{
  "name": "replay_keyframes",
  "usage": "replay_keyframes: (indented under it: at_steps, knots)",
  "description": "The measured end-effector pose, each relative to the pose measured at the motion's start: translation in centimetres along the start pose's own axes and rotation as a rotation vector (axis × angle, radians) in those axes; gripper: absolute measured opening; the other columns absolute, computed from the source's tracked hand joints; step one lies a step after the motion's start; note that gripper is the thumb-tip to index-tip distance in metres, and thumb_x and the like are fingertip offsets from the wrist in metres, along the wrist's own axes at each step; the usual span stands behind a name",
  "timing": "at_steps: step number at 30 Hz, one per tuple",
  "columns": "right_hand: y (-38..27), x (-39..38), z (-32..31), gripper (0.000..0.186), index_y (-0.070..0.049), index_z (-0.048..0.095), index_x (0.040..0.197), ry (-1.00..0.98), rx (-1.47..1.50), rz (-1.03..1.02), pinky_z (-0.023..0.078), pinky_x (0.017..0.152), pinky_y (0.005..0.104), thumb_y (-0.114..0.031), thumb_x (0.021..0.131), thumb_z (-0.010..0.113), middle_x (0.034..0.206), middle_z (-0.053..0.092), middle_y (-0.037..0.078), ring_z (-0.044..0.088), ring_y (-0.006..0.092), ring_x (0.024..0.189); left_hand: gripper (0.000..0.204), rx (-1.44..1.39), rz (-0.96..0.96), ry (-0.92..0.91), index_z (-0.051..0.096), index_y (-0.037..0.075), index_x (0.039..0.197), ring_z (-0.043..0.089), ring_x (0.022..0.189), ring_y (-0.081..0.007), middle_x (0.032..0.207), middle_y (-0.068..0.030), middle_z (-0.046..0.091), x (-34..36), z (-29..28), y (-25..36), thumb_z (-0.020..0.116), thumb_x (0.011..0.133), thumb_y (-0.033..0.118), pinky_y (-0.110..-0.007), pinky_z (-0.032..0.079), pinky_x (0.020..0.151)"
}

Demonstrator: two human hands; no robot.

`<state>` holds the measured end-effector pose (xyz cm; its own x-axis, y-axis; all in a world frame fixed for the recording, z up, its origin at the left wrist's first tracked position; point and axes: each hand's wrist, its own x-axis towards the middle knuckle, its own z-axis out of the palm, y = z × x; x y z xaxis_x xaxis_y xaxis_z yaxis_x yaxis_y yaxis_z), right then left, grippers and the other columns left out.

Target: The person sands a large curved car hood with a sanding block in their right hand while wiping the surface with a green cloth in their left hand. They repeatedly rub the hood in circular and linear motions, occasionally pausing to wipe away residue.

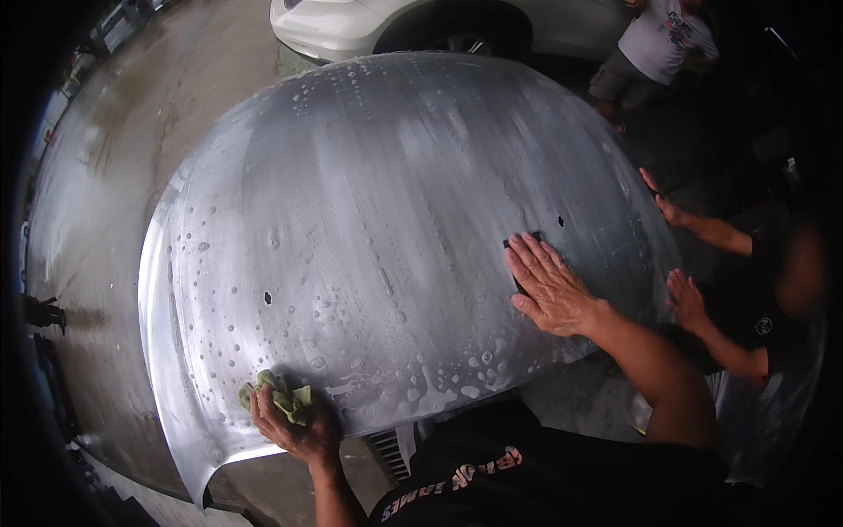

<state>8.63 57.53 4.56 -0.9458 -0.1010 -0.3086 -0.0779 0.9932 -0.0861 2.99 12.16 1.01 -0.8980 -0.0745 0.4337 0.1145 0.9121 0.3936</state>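
A large grey car hood [378, 202], wet with water and soapy bubbles, spreads out in front of me. At its near left part, my left hand [285, 426] is closed around a crumpled yellow-green cloth [290, 400], which touches the surface. Farther right, my right hand [549, 285] lies with its fingers stretched over a piece of black sandpaper [516, 274], pressing it against the hood. Only the dark edges of the sandpaper show past the fingers and thumb; the rest is hidden under the palm.
A co-worker's hands [689, 303] are at the hood's right edge. Beyond the far edge stands a white car [342, 26], and another person [663, 44] is at the upper right. Two small dark holes pierce the hood, one [268, 299] left, one [561, 221] right.
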Motion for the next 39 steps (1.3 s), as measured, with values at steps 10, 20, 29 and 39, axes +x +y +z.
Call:
replay_keyframes:
  at_steps: [10, 20, 29, 39]
  knots:
    - [12.7, 39.2, -10.3, 0.076, -0.005, 0.020, 0.168, 0.322, 0.250, 0.408, 0.008, 0.133, 0.0484, -0.054, 0.109, 0.022, 0.177, 0.013, 0.013, 0.009, 0.0314, 0.164, 0.055, -0.194, -0.084, 0.071, 0.054, -0.002, 0.140, 0.058, 0.129, -0.0417, 0.135, -0.0237, 0.057, -0.6, 1.2, -2.0, 0.072, 0.097, 0.028, -0.050, 0.050, 0.109]
    - [5.1, 2.1, 2.4, 0.077, -0.002, 0.012, 0.168, 0.227, 0.163, 0.201, 0.006, 0.134, 0.0482, -0.052, 0.111, 0.024, 0.177, 0.008, 0.016, 0.002, 0.0307, 0.164, 0.060, -0.027, 0.256, 0.094, 0.054, -0.005, 0.132, 0.071, 0.095, -0.0357, 0.110, -0.0190, 0.069, 0.3, 0.5, 2.1, 0.073, 0.096, 0.040, -0.049, 0.059, 0.082]
    - [8.6, -0.9, 1.9, 0.076, -0.005, 0.008, 0.169, 0.131, 0.148, 0.220, 0.006, 0.134, 0.0493, -0.054, 0.112, 0.020, 0.177, 0.005, 0.015, 0.002, 0.0326, 0.164, 0.057, 0.056, 0.063, 0.033, 0.055, -0.003, 0.138, 0.055, 0.131, -0.0400, 0.135, -0.0226, 0.058, -0.8, 0.8, -1.8, 0.069, 0.100, 0.036, -0.054, 0.046, 0.111]
    - [18.9, 21.4, -5.9, 0.074, -0.007, 0.011, 0.169, 0.235, 0.244, 0.414, 0.005, 0.134, 0.0459, -0.052, 0.111, 0.019, 0.178, 0.007, 0.013, 0.003, 0.0289, 0.164, 0.053, -0.040, 0.058, 0.056, 0.049, 0.000, 0.145, 0.061, 0.126, -0.0346, 0.135, -0.0212, 0.059, -0.2, 1.3, -1.4, 0.069, 0.099, 0.020, -0.047, 0.053, 0.105]
